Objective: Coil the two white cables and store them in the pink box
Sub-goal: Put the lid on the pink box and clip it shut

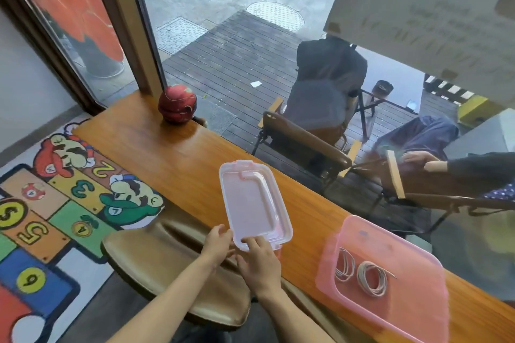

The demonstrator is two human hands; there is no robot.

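Gripping the near end of a clear pink-tinted lid (255, 205), a person works at a wooden counter (178, 153) beside a window, the left hand (218, 241) pinching the lid's near-left corner and the right hand (260, 257) pressing fingers on its near edge, thumb hidden beneath. To the right of the lid, well apart from it, sits the open pink box (390, 273), and inside it lie the two white cables: the smaller coil (345, 264) on the side nearer the lid, the larger coil (372, 277) just beside it, one loose tail poking out. Both appear already wound and stowed, so closing the box looks like the step left. That lid seems thin, light and slightly flexible plastic, best carried by its long rims and lowered flat so the end latches meet the box's edges. The coils look springy and may unwind if jostled. Beyond the lid, by the glass, rests a red toy head (177, 104).
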